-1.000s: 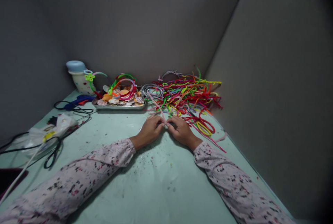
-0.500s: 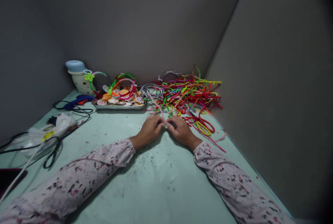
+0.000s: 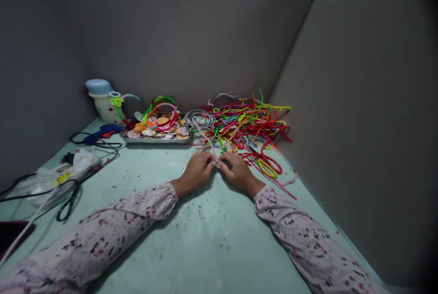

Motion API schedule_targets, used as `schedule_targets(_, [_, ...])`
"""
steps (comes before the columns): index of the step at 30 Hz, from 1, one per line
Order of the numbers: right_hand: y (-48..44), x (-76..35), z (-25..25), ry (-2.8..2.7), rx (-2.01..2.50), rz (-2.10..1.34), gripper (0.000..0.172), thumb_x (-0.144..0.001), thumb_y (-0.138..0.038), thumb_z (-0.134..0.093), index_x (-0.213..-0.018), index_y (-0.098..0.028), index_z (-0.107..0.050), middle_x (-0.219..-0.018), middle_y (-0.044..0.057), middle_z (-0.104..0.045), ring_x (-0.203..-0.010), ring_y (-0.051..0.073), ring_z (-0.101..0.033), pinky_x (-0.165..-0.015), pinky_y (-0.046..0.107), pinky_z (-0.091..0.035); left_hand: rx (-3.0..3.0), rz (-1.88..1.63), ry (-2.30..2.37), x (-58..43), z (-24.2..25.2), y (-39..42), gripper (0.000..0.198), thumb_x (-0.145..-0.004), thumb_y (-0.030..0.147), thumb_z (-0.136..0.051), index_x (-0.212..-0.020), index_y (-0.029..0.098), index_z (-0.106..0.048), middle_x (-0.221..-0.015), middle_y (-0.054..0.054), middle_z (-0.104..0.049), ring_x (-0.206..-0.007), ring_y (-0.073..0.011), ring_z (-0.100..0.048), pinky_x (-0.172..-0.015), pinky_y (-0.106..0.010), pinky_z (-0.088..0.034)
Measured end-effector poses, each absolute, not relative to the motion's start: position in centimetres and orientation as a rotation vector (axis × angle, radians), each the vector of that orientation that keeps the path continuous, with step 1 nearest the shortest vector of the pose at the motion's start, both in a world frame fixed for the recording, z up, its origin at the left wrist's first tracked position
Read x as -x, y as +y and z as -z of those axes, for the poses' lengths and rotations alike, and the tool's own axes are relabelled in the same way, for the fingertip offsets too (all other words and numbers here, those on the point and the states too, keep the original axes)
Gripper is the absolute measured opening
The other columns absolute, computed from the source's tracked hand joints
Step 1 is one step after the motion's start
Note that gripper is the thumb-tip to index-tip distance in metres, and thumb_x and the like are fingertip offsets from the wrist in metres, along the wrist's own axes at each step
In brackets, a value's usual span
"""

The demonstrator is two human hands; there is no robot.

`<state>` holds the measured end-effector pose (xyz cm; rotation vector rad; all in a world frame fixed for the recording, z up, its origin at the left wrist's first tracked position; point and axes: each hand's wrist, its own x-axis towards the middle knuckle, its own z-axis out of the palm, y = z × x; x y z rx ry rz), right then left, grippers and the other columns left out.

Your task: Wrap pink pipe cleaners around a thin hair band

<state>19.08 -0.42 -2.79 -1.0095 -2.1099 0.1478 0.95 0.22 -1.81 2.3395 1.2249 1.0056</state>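
Thumb and fingers of my left hand are pinched on a pale pink pipe cleaner. My right hand pinches it too, the fingertips of both hands almost meeting over the table. One long end of the pipe cleaner sticks up and away to the left, toward a coil of silver wire. The part between my fingertips is mostly hidden. Just beyond my right hand lies a tangled heap of coloured pipe cleaners, with red and yellow loops near the wrist.
A metal tray of seashells, with pipe-cleaner rings on top, stands at the back. Left of it are a cup with a blue lid and a blue glue gun. Black cables and a plastic bag lie at the left. Grey walls enclose the table.
Almost nothing differs. Both hands keep their pinch on the pink pipe cleaner, and its free end has shifted very slightly.
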Motion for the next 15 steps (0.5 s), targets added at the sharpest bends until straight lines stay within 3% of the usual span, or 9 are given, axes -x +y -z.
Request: schedule_targets(15, [-0.35, -19.14, 2.85, -2.108, 1.006, -0.147, 0.007, -0.087, -0.022, -0.054, -0.091, -0.019, -0.06, -0.085, 0.005, -0.062, -0.081, 0.02, -0.056, -0.075, 0.032, -0.043, -2.367, -1.02, 1.218, -0.93, 1.81, 0.15, 0.01, -0.085, 0.023, -0.052, -0.086, 0.017, -0.061, -0.084, -0.004, -0.064, -0.083, -0.0193, -0.055, -0.079, -0.034, -0.04])
